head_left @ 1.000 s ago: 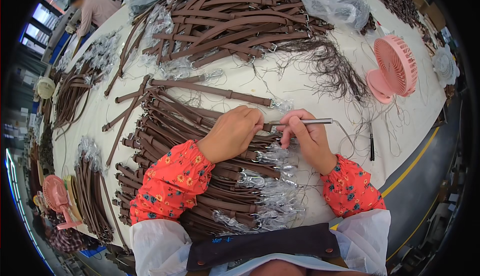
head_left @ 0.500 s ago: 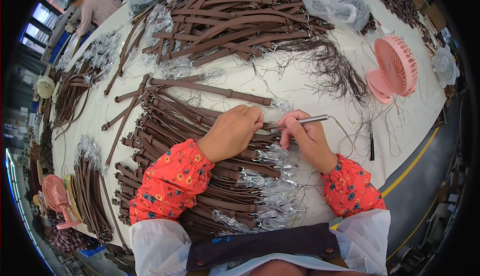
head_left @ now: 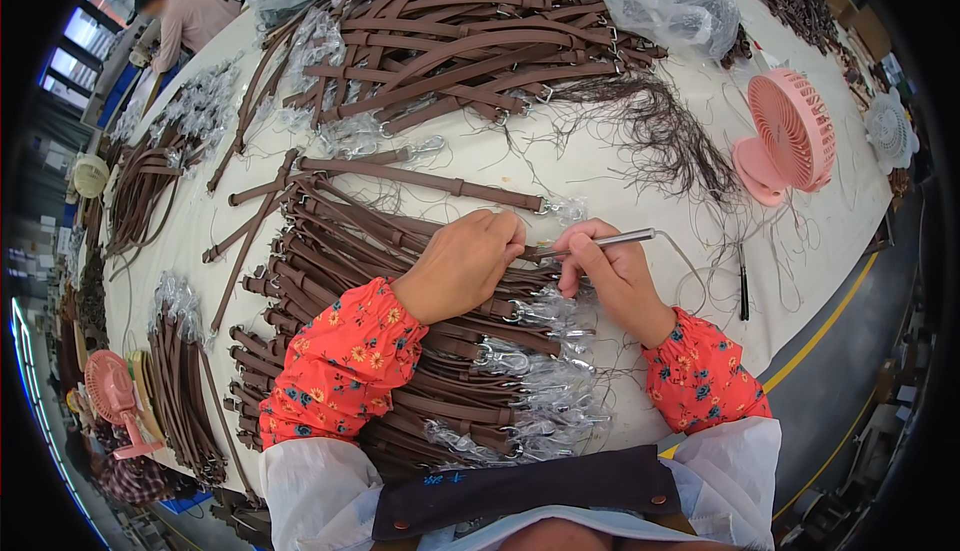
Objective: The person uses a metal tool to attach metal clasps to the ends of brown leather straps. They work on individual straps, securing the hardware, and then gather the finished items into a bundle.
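My left hand (head_left: 462, 263) presses down on a brown leather strap (head_left: 330, 241) at the top of a stack of such straps lying before me. My right hand (head_left: 610, 276) grips a thin silver pen-like tool (head_left: 612, 241), its tip pointing left at the strap end beside my left fingers. A thin cord trails from the tool's right end. The straps' metal clasps are wrapped in clear plastic (head_left: 540, 371) just below my hands.
A large heap of brown straps (head_left: 470, 41) fills the far table. A tangle of dark threads (head_left: 660, 131) and a pink desk fan (head_left: 785, 136) lie to the right. A black pen (head_left: 743, 286) rests near my right hand. Another person (head_left: 185, 11) works far left.
The right hand has shifted the silver tool slightly, its tip now closer to the left fingers. The left hand stays on the strap.
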`<state>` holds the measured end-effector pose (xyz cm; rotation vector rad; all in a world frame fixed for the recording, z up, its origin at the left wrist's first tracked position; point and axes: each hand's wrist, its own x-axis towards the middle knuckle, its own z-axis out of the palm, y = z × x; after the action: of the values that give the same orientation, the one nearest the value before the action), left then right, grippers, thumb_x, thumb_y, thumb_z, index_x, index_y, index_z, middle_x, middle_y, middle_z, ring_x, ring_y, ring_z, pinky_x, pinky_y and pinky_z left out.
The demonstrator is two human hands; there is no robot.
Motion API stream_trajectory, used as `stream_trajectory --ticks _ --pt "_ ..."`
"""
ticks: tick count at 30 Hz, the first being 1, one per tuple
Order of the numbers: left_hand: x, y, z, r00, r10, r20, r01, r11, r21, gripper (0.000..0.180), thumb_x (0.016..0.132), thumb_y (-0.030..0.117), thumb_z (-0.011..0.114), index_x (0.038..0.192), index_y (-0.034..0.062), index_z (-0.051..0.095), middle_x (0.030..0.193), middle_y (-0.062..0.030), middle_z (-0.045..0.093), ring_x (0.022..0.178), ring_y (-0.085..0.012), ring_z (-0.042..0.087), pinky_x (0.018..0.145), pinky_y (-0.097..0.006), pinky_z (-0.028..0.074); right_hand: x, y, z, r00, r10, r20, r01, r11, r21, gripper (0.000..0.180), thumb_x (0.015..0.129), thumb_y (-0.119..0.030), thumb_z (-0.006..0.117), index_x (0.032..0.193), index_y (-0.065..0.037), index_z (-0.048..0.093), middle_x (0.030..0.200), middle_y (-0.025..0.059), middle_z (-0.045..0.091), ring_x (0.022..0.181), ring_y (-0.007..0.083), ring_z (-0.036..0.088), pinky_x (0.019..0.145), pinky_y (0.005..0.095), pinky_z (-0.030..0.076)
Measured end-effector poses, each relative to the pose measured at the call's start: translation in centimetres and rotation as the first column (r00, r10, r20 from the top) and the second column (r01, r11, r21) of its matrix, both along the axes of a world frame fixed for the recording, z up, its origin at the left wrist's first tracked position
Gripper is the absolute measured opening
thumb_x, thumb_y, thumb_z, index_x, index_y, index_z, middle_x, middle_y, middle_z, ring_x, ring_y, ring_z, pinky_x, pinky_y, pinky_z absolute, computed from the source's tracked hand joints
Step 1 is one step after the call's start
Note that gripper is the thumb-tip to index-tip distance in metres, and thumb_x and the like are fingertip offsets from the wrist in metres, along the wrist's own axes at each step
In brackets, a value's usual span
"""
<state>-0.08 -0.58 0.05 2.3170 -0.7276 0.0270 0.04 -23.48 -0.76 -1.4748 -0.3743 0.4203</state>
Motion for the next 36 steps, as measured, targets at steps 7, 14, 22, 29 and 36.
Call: stream_trajectory --ticks 7,14,22,29,36 --pt "0.4 -0.1 0.4 0.864 0.195 -0.463 -0.357 0.887 -0.292 0.015 0.091 0.009 0.060 0.099 0.0008 0.050 0.081 -0.0130 0.060 0.070 -0.0279 0.061 0.067 -0.040 0.048 -0.1 0.0 -0.2 0.999 -0.053 0.009 0.053 0.998 0.045 0.031 0.105 -0.027 0.045 0.103 0.001 0.057 0.070 0.0041 0.061 0.061 0.0091 0.058 0.067 0.0256 0.050" --pt "0.1 -0.3 0.4 0.988 0.056 -0.145 -0.066 0.996 -0.066 0.015 0.085 0.015 0.071 0.095 0.0066 0.066 0.083 -0.0058 0.060 0.066 -0.0218 0.059 0.061 -0.035 0.046 -0.1 0.1 -0.1 0.990 -0.141 -0.013 0.141 0.978 0.156 0.031 0.106 -0.028 0.042 0.107 0.000 0.055 0.071 0.0046 0.060 0.060 0.0099 0.059 0.086 0.0323 0.052" --pt "0.4 -0.1 -0.3 0.980 0.121 -0.157 -0.131 0.990 -0.057 0.009 0.087 0.011 0.067 0.092 0.0045 0.064 0.074 -0.0068 0.060 0.060 -0.0185 0.054 0.056 -0.031 0.044 -0.1 -0.1 -0.1 0.998 -0.058 -0.016 0.059 0.995 0.075 0.033 0.106 -0.030 0.043 0.104 0.000 0.056 0.071 0.0044 0.061 0.060 0.0088 0.058 0.080 0.0287 0.052" --pt "0.4 0.1 -0.5 0.975 0.121 -0.186 -0.144 0.983 -0.114 0.011 0.092 0.013 0.061 0.095 0.0034 0.057 0.074 -0.0097 0.061 0.063 -0.0232 0.058 0.059 -0.034 0.045 0.0 -0.1 0.1 0.999 -0.012 -0.041 0.013 1.000 0.027 0.037 0.106 -0.033 0.044 0.103 0.001 0.058 0.072 0.0038 0.061 0.060 0.0080 0.057 0.057 0.0202 0.045" --pt "0.3 0.0 0.1 0.967 0.116 -0.226 -0.144 0.983 -0.111 0.011 0.091 0.014 0.060 0.093 0.0037 0.057 0.077 -0.0126 0.063 0.068 -0.0305 0.063 0.061 -0.040 0.047 -0.1 0.0 0.0 0.998 -0.012 -0.054 0.013 1.000 0.020 0.037 0.106 -0.032 0.043 0.104 0.001 0.058 0.074 0.0036 0.061 0.062 0.0074 0.057 0.058 0.0204 0.047"
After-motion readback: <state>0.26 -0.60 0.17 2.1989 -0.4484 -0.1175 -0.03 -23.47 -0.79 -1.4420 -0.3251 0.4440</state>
